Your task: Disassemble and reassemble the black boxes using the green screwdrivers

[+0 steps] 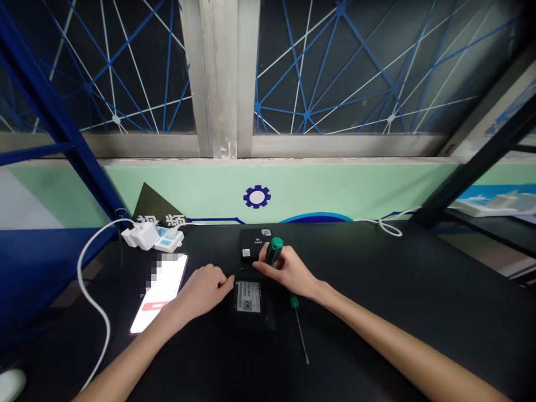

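Observation:
My right hand [288,271] is closed around a green-handled screwdriver [273,249], held upright over the far edge of a flat black device with a white label [248,297]. My left hand [205,290] is curled, its fingertips pinched at the device's left far corner; whether they hold anything I cannot make out. A second black box [252,244] lies just behind the hands. Another screwdriver with a small green handle and thin shaft [300,329] lies on the black table [377,290] right of the device.
A lit phone [161,290] lies left of my left hand. A white power strip with a charger [153,237] sits at the back left, its white cable [90,301] looping toward the front. Another white cable [387,226] lies at the back right. Window wall behind.

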The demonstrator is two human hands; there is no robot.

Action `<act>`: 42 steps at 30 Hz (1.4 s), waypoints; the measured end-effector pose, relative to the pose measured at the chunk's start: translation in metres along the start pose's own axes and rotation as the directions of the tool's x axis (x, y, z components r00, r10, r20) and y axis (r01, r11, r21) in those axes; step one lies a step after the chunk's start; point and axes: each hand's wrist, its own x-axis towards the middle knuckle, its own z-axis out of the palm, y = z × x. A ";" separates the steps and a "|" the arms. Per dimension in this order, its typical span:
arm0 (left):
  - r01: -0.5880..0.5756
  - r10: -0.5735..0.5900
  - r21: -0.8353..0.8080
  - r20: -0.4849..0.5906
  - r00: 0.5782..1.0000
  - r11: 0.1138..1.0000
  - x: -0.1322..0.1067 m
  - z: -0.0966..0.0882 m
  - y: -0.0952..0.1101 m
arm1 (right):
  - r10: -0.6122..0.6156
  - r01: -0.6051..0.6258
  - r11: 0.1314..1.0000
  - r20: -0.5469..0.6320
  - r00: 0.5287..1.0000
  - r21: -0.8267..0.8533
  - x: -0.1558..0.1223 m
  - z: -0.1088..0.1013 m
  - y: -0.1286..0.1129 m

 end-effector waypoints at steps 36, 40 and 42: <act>-0.041 0.045 0.069 -0.055 0.997 0.997 -0.001 -0.006 -0.002 | 0.032 -0.031 0.879 0.006 0.999 0.476 -0.015 0.011 0.007; -0.043 0.048 0.076 -0.066 0.997 0.996 0.000 -0.004 -0.004 | 0.033 -0.014 0.875 -0.030 0.999 0.483 -0.015 0.016 0.006; -0.042 0.048 0.078 -0.071 0.996 0.996 0.000 -0.003 -0.005 | 0.047 -0.010 0.865 -0.062 0.997 0.501 -0.015 0.017 0.006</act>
